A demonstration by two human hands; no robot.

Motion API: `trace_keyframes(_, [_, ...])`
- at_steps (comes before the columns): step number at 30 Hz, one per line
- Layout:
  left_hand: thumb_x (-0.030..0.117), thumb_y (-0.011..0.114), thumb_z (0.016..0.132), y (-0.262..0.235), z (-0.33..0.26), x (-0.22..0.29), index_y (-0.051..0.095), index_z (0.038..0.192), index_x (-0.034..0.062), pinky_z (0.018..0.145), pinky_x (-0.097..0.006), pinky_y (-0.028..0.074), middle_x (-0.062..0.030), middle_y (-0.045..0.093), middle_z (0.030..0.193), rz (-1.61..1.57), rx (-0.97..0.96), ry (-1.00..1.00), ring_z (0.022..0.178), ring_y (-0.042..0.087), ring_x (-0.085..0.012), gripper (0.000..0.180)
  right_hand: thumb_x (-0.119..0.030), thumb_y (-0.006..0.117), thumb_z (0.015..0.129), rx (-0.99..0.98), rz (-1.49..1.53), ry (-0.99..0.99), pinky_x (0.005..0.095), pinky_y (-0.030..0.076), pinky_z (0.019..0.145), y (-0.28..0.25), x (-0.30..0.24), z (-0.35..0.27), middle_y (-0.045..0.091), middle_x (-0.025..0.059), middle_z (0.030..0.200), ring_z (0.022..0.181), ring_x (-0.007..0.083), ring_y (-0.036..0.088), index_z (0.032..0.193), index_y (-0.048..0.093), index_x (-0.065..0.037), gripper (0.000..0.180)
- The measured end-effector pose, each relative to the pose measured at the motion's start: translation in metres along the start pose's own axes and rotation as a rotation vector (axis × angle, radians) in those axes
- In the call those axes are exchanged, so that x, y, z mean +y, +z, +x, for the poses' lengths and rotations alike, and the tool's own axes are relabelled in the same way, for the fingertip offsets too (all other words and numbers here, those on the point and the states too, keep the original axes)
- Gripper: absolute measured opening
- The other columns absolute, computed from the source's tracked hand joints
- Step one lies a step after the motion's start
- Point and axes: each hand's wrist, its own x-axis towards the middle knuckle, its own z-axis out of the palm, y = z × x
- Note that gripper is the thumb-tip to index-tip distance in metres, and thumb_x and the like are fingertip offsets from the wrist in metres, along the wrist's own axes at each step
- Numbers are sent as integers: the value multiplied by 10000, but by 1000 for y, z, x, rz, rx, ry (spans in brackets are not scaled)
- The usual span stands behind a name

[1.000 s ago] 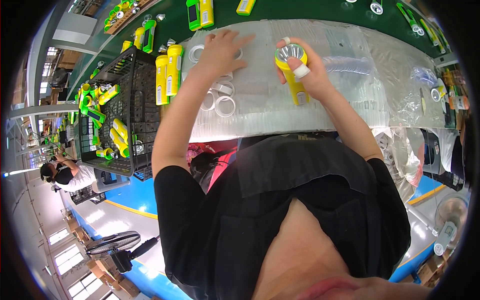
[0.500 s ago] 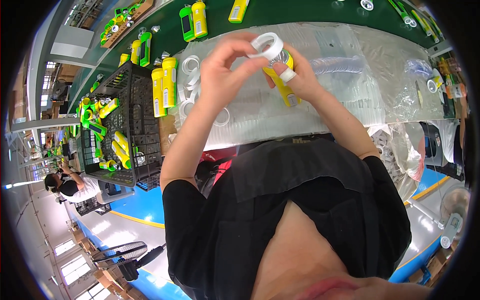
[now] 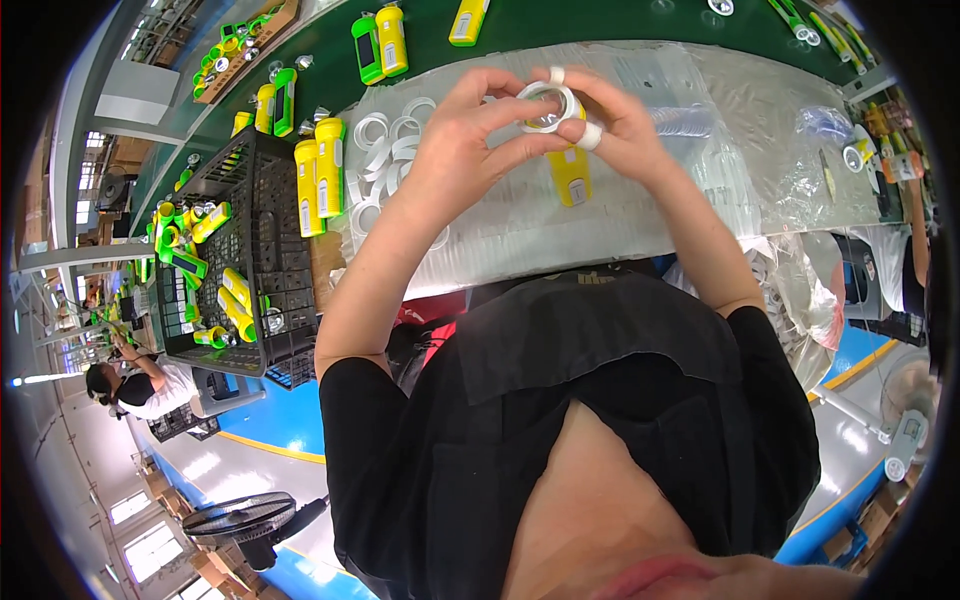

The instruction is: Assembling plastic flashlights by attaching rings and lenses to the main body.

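Observation:
Above the plastic-covered bench, a yellow flashlight (image 3: pixel 573 182) points its lens end up toward me, its body hanging below my fingers. A white ring (image 3: pixel 533 92) sits around or against its head; how far it is seated I cannot tell. My left hand (image 3: pixel 468 135) pinches the ring from the left with thumb and fingers. From the right, my right hand (image 3: pixel 622 128) wraps the flashlight's head, white bands on its thumb and one finger. Several loose white rings (image 3: pixel 378 160) lie on the plastic sheet beside my left forearm.
At the left stands a black crate (image 3: pixel 262 230) holding yellow and green flashlights. Two yellow flashlights (image 3: pixel 328 168) lie beside it. More lie on the green surface (image 3: pixel 600 22) at the back. Clear discs (image 3: pixel 680 122) lie in a row right of my hands. A co-worker (image 3: pixel 150 385) sits far left.
My left hand has brought the white ring down onto the flashlight's head. Both hands are now closer together around it, and the flashlight has shifted slightly left.

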Motion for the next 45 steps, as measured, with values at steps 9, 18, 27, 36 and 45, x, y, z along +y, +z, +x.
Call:
trace_keyframes(9, [208, 824, 736, 42, 9, 11, 565, 994, 99, 733, -345, 532, -46, 669, 1005, -200, -32, -148, 924, 650, -255, 382, -138, 746, 778, -652, -719, 0, 339, 465, 674, -61, -88, 54, 593, 86, 980, 820, 223, 585, 1057, 601, -34, 331])
trace_keyframes(18, [170, 835, 735, 49, 15, 5, 584, 1004, 79, 669, -272, 511, -33, 669, 872, -84, 5, -74, 788, 651, -161, 379, -362, 721, 734, -509, -920, 361, 401, 479, 630, -43, -89, 59, 608, 180, 822, 724, 323, 599, 888, 581, 16, 431])
trace_keyframes(27, [155, 836, 729, 56, 14, -1, 588, 989, 79, 657, -266, 496, -24, 647, 837, -181, 59, -31, 735, 614, -141, 368, -615, 685, 768, -366, -332, 111, 432, 513, 692, -48, -113, 57, 657, 235, 840, 807, 408, 649, 911, 621, 47, 680])
trace_keyframes(36, [150, 841, 717, 61, 15, -3, 590, 994, 84, 651, -275, 496, -30, 665, 861, -185, 56, -64, 751, 610, -142, 379, -587, 735, 724, -583, -757, -392, 415, 495, 668, -50, -96, 61, 646, 223, 835, 781, 367, 638, 906, 624, 16, 639])
trace_keyframes(45, [117, 855, 704, 54, 7, -7, 220, 1493, 123, 1014, -405, 453, -153, 586, 1238, -490, 3, 0, 1164, 586, -260, 1012, -292, 709, 810, -311, -893, 24, 345, 440, 585, -46, -100, 28, 576, 113, 832, 678, 228, 549, 1011, 578, -12, 369])
